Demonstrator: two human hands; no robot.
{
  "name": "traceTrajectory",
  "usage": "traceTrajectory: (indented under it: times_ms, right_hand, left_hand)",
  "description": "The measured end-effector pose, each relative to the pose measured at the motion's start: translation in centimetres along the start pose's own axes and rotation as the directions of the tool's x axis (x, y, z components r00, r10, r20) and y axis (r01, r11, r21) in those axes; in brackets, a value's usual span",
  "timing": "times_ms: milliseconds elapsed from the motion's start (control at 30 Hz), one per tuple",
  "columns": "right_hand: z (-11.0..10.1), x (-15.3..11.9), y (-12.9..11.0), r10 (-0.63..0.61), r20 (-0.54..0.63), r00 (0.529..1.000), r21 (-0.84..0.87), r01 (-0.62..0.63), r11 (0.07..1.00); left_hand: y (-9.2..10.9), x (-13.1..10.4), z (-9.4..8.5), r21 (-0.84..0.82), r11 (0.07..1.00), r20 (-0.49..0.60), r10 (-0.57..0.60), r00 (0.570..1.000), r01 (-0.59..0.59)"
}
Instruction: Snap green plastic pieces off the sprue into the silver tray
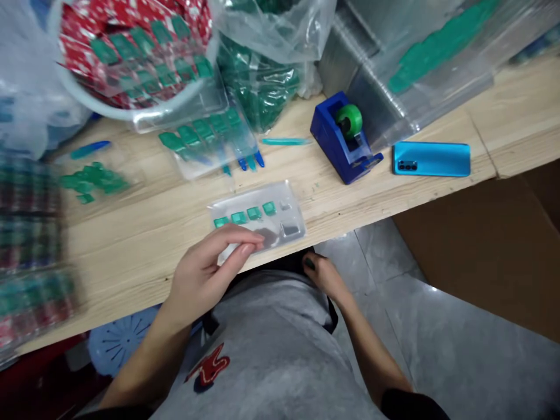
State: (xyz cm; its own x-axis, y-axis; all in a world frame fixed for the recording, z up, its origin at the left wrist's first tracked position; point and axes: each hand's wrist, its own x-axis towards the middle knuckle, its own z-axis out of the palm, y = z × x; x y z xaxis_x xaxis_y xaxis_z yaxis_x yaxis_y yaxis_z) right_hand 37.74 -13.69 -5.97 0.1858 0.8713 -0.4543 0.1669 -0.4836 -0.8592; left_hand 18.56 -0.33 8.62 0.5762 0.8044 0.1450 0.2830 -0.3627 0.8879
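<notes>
A: As seen from the head camera: clear blister tray [280, 213], flat on the desk [144, 245], right at its near edge. Row of small green pieces [245, 214] sitting in the pockets along the far side.

B: And from the left hand [205, 271], which way?

A: Just up and to the right of the palm. Long axis running left to right, right end turned a little away. Fingers [238, 240] pressed together and laid over the near left corner, touching it.

B: Pinching, or only pressing?

A: Cannot tell. Thumb hidden under the fingers and the tray edge.

B: Right hand [324, 275]?

A: Lower, below the desk edge, over the lap in grey cloth. Near the right end of the tray but apart from it. Fingers curled; something small and dark at the tips, too unclear to name. Cannot tell if held. Left hand clearly the nearer one.

B: Anything else hard to make out?

A: Left part of the picture blurred: loose green pile [94, 181], red packs in a bowl [79, 96]. Sharper: blue tape dispenser [339, 146] and blue phone [431, 158], well apart to the right.
</notes>
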Motion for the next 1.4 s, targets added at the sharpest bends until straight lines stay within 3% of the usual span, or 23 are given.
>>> traceTrajectory:
  times_ms: [100,200,300,400,467,600,733,833,933,1033,1133,1200,1267,1400]
  right_hand:
    - [-1.5,-0.9,-1.9,-0.032,0.079,0.996,0.043,0.029,0.999]
    - [-2.1,-2.1,-5.6,-0.069,0.12,0.99,0.136,0.053,0.989]
    - [-1.6,-2.4,-10.1,-0.103,0.036,0.994,0.263,0.09,0.961]
    - [-0.9,-1.5,-13.7,-0.21,-0.037,0.977,0.483,0.201,0.852]
    - [-0.7,-0.8,-15.0,-0.262,-0.031,0.965,0.534,0.237,0.812]
    - [-1.1,0.1,-14.8,-0.269,-0.04,0.962,0.487,0.254,0.836]
    - [-2.5,1.0,-13.0,-0.191,-0.24,0.952,0.466,0.286,0.838]
    - [-3.6,1.6,-12.1,-0.136,-0.341,0.93,0.499,0.302,0.812]
    - [-4.0,1.9,-11.9,-0.11,-0.328,0.938,0.523,0.278,0.806]
    - [-4.0,2.0,-12.1,-0.116,-0.241,0.964,0.563,0.236,0.792]
    - [-3.9,2.1,-12.3,-0.119,-0.152,0.981,0.607,0.187,0.773]
    - [-3.9,2.2,-12.4,-0.101,-0.113,0.988,0.633,0.15,0.759]
    - [-3.9,2.6,-12.4,-0.088,-0.101,0.991,0.654,0.133,0.745]
    - [-3.4,3.1,-12.8,-0.095,-0.103,0.99,0.649,0.139,0.748]
  left_hand:
    - [-0.2,-0.6,0.3,-0.003,0.999,0.005,-0.036,0.999,0.036]
    - [-0.1,-0.8,1.1,-0.082,0.994,0.091,-0.071,0.993,0.079]
    - [0.2,-0.6,2.1,-0.282,0.944,0.207,-0.114,0.972,0.171]
    - [0.4,-0.1,2.4,-0.446,0.874,0.185,-0.123,0.975,0.195]
    - [0.4,0.2,2.1,-0.483,0.857,0.152,-0.121,0.981,0.181]
    - [0.1,0.9,1.3,-0.41,0.902,0.116,-0.098,0.988,0.138]
    - [-0.6,2.1,0.6,-0.107,0.992,-0.019,-0.07,0.997,0.067]
    - [-0.9,3.4,0.5,0.042,0.999,-0.007,-0.035,0.999,0.035]
    - [-0.9,4.5,0.6,-0.134,0.988,0.055,-0.063,0.996,0.07]
    - [-0.7,4.7,0.8,-0.342,0.932,0.065,-0.105,0.992,0.121]
    - [-1.2,4.1,0.5,-0.367,0.915,0.017,-0.175,0.984,0.169]
    - [-2.6,3.8,-0.6,-0.202,0.955,-0.131,-0.247,0.96,0.218]
    - [-5.0,3.6,-3.2,0.025,0.957,-0.362,-0.26,0.895,0.288]
    - [-11.4,3.7,-11.8,0.244,0.89,-0.711,-0.106,0.695,0.385]
